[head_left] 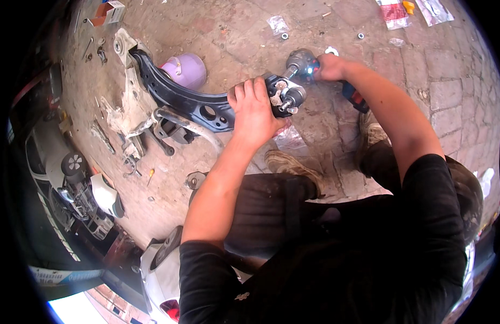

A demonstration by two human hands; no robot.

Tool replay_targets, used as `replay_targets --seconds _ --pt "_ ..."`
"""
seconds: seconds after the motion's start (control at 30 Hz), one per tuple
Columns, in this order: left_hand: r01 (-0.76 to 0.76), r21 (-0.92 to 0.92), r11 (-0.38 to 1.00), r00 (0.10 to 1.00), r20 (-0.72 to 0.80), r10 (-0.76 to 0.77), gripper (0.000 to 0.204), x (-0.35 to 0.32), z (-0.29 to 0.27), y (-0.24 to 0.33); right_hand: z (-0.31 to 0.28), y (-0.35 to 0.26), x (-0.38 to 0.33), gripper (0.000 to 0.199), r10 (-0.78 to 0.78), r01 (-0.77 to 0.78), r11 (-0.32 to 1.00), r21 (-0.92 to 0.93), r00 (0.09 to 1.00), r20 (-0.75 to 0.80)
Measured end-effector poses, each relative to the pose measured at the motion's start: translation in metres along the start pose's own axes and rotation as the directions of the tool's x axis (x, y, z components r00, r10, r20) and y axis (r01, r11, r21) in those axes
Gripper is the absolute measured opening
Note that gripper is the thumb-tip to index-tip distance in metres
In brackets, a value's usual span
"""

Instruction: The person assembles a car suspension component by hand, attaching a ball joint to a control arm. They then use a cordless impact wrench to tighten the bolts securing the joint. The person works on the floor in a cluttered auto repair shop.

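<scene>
1. Left hand (254,110) grips black control arm (177,93), right by the ball joint (294,97).
2. Right hand (332,67) holds impact wrench (301,60), light on, nose at the joint end; contact unclear.
3. Control arm's far end sits at dirty subframe (135,105) on paved floor (444,97).
4. Purple bucket (189,71) just beyond control arm.
5. Clear bag (277,24) near top, nut (285,36) just below.
6. Yellow screwdriver (151,174) on floor, left of knees.
7. Grey car (40,154) far left.

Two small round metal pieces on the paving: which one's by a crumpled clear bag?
The left small, silver, round metal piece, just below the crumpled clear plastic bag in the picture; the right round piece lies apart from any bag.
</scene>
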State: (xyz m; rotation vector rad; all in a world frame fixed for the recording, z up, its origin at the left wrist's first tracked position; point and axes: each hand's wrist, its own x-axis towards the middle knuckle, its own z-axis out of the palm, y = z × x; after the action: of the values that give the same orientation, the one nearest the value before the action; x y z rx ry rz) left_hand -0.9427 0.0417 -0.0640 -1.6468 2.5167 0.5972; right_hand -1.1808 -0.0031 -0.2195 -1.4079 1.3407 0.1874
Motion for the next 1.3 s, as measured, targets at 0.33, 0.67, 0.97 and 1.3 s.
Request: replay_targets --seconds 0.33,0.67,0.97,1.3 --pt "-0.021 0.005 1.0 1.0 -0.013 0.021 0.099 0.0 0.0 0.001 0.011 0.014 0.012 0.059 -0.006 0.006 0.997 0.082 1.0 -0.001" --pt "0.013 0.032 0.999 1.0 0.013 -0.014 0.103 0.0 0.002 0.001 0.01 0.007 0.007 0.063 -0.016 0.017 0.999 0.033 1.0 -0.018" --pt "-0.01 0.069 0.998 1.0 -0.008 0.01 0.097 0.0 0.002 0.001 0.009 0.005 0.003 0.061 -0.027 0.027 0.998 0.058 1.0 -0.01" --pt "0.04 0.058 0.998 0.999 0.022 -0.041 0.1 0.001 0.003 0.003 0.009 0.004 0.005 0.062 -0.003 0.004 0.999 0.044 1.0 -0.006"
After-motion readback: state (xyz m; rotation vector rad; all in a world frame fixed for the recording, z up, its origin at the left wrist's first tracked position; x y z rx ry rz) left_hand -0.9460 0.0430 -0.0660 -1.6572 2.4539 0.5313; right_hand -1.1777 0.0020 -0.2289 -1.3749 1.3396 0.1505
